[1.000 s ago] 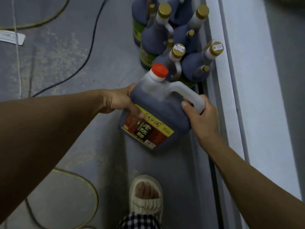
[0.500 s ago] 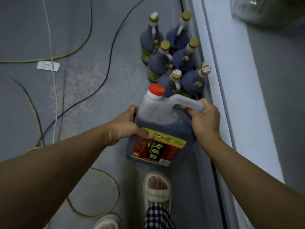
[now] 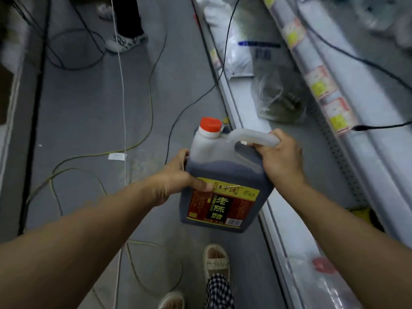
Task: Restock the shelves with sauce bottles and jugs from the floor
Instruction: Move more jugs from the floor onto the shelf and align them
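Grey floor (image 3: 93, 112), cables everywhere. Jug (image 3: 225, 184) mid-frame, airborne, cap tilted upper left. Right hand (image 3: 282, 162) wrapped round handle, left hand (image 3: 178, 181) gripping side. Shelf (image 3: 296, 139) right — right hand nearer.

free: bottom shelf (image 3: 252, 112) lying open beside the jug (image 3: 223, 188) | blocking: plastic bag (image 3: 276, 99) sitting further along (contents unclear) | cable (image 3: 379, 127) hanging across upper shelf edge

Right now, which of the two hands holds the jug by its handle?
The right hand: its fingers curl around the pale handle of the jug. The left hand only grips the jug's side, thumb on the yellow label.
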